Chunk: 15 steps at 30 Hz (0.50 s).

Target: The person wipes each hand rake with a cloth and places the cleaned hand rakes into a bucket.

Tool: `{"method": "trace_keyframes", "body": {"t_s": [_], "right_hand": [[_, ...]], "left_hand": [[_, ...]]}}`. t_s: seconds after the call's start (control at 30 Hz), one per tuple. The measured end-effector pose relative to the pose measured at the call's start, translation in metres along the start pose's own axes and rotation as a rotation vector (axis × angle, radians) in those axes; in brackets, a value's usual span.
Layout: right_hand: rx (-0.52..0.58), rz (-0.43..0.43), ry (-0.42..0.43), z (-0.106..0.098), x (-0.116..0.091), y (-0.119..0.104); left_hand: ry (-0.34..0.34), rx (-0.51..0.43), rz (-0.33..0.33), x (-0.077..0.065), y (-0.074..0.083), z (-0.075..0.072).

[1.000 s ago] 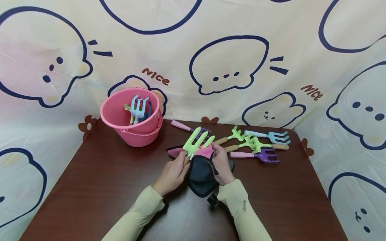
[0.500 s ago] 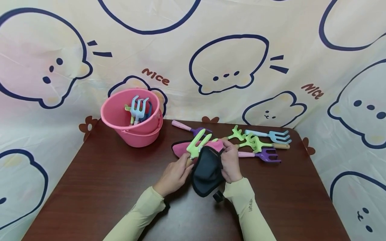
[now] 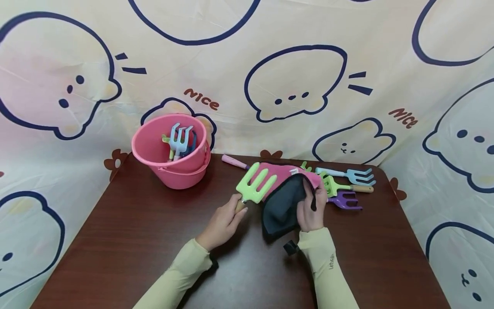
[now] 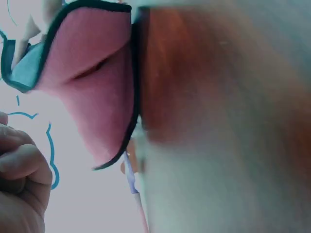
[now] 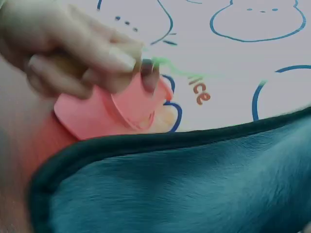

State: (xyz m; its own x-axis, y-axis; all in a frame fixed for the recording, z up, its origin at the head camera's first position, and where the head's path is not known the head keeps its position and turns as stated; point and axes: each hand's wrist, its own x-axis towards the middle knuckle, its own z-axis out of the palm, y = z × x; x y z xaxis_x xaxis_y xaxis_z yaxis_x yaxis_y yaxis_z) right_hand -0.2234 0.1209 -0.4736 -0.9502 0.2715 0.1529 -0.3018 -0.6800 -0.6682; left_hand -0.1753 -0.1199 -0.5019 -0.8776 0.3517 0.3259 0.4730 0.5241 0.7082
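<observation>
My left hand [image 3: 218,223] grips the wooden handle of a light green toy garden fork [image 3: 252,189], its tines pointing up and away. To its right, my right hand [image 3: 311,212] holds the edge of a soft cloth piece [image 3: 281,206], pink on one side and dark plush on the other, with black trim. The cloth hangs open, its pink part behind the fork's tines. In the left wrist view, a fold creases the pink cloth [image 4: 104,87]. Across the bottom of the right wrist view spreads the dark plush side [image 5: 184,184]; the left hand [image 5: 82,53] is blurred beyond it.
Stacked pink buckets [image 3: 175,178] stand at the back left, with a light blue fork [image 3: 179,140] and other tools inside. At the back right lie another light blue fork [image 3: 356,176], a green tool [image 3: 335,186] and a purple fork [image 3: 344,200]. A pink handle [image 3: 234,162] shows behind the cloth.
The right hand has moved right, drawing the cloth away from the green fork and spreading it wider. It now covers part of the tools behind. My left hand stays nearly in place.
</observation>
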Motion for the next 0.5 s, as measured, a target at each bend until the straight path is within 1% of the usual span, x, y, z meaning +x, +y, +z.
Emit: {"method": "trace_keyframes", "body": {"t_s": [0.03,0.1,0.13,0.17,0.23,0.27,0.3,0.33,0.4,0.5], "right_hand": [[0.017,0.018,-0.029,-0.001,-0.001,-0.001],[0.03,0.066,-0.122,0.0,-0.005,0.002],[0.019,0.1,-0.17,0.002,-0.008,0.005],[-0.019,0.137,-0.22,0.005,-0.011,0.009],[-0.136,0.186,-0.321,0.011,-0.019,0.019],[-0.188,0.202,-0.372,0.015,-0.023,0.024],[-0.235,0.231,-0.399,0.019,-0.028,0.028],[-0.285,0.254,-0.416,0.022,-0.033,0.032],[-0.347,0.29,-0.406,0.026,-0.04,0.039],[-0.373,0.338,-0.334,0.029,-0.043,0.043]], "left_hand": [[0.017,-0.031,-0.012,0.0,0.001,-0.001],[0.037,-0.086,-0.037,0.0,0.002,-0.002],[0.042,-0.105,-0.048,0.0,0.003,-0.002],[0.043,-0.127,-0.06,0.0,0.004,-0.002],[0.035,-0.176,-0.077,0.0,0.007,-0.002],[0.033,-0.184,-0.083,0.0,0.009,-0.002],[0.03,-0.182,-0.089,-0.001,0.01,-0.001],[0.029,-0.166,-0.086,-0.001,0.012,0.0],[0.021,-0.105,-0.07,-0.002,0.015,0.003],[0.015,0.028,-0.048,-0.003,0.016,0.009]]}}
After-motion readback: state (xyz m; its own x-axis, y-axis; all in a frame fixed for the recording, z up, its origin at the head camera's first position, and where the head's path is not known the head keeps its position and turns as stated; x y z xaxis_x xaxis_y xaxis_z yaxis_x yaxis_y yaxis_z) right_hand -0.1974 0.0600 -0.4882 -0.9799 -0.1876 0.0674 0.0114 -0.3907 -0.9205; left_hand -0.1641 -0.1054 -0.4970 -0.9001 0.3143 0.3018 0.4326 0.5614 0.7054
